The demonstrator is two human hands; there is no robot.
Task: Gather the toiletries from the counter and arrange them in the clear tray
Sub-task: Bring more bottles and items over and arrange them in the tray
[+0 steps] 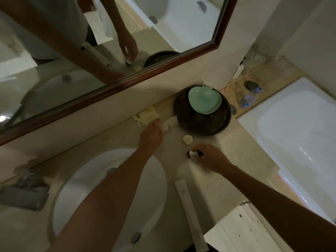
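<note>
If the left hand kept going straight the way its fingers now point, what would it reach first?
The left hand points toward the mirror wall. Its fingertips already seem to be at the white packet, with the small card box right beside it; depth is unclear, so which comes first is uncertain.

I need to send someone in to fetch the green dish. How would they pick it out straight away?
Start at the counter between the sink and the bathtub. Against the wall sits a round dark tray. The green dish rests on its far side: pale mint, apple-shaped, the only coloured thing there.
</note>
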